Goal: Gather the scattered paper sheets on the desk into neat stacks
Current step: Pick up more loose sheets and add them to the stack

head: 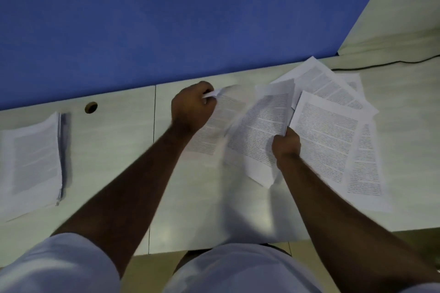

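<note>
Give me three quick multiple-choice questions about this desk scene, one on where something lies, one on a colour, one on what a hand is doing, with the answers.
1. Where does the neat stack of white printed sheets lie on the pale desk top?
A. at the left side
B. at the far right corner
C. under the black cable

2. What colour is the upright partition panel behind the desk?
A. red
B. blue
C. green

3. What is the left hand doing?
A. lying flat and open on the desk
B. pinching the top corner of a printed paper sheet
C. holding a pen

Answers:
1 A, the stack sits left of both arms, near the round cable hole.
2 B, the panel is plainly blue.
3 B, its fingers are curled round the sheet's corner, while the right hand grips other printed sheets.
</note>
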